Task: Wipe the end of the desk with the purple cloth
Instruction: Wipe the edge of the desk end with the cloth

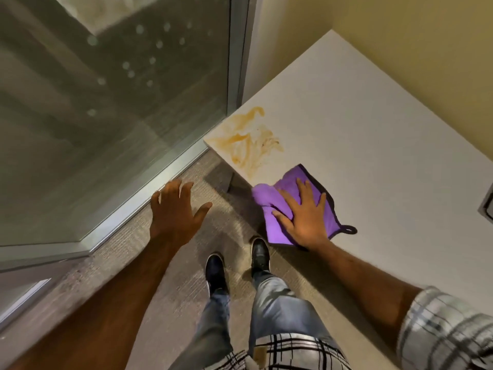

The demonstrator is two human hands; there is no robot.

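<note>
I have the purple cloth lying on the white desk, close to the near edge, with its bunched left part hanging just past that edge. My right hand lies flat on top of it, palm down, fingers spread wide and pressing the fabric to the surface rather than gripping it. A small dark hanging loop sticks out of the cloth at about 3 o'clock from my hand.

From the cloth, the orange-brown smear sits at about 11 o'clock, spread over the corner at the end of the desk, its lowest streak close to the cloth's upper edge but apart from it. I judge the wiping of that patch is not yet done.

My left hand hovers over the carpet at 9 o'clock from the cloth, fingers open and loosely splayed, holding nothing. Beyond it at 10 o'clock runs a glass wall with a metal frame.

The risks I see: with only a flat palm on it, the cloth could slide out from under me or bunch up and skip over the stain; a push toward the corner could carry cloth and residue off the desk edge onto the carpet; a single pass may just drag the smear wider.
</note>
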